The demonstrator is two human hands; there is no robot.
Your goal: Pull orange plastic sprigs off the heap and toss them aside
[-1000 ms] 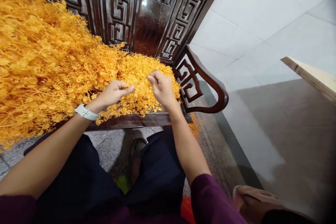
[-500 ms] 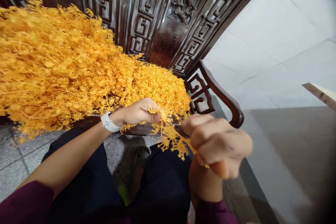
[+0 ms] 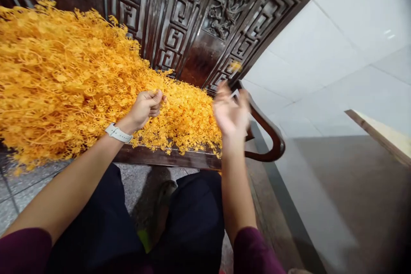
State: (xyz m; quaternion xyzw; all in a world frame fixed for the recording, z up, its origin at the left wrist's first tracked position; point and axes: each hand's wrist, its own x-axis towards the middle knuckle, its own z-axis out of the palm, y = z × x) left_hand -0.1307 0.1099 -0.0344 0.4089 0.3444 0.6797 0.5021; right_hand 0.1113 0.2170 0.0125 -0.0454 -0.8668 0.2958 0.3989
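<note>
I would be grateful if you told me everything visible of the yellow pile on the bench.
The yellow pile is a dense tangle of small, spiky-edged pieces and thin stems, seemingly plastic. It lies heaped on the dark bench, tall at the picture's left and lower toward the armrest. At the far left it spills over the front edge. The left hand is in front of it; whether they touch is unclear.

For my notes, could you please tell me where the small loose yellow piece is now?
In the head view, the small yellow piece shows blurred, right of centre, against the carved bench back, just above the right hand.
</note>
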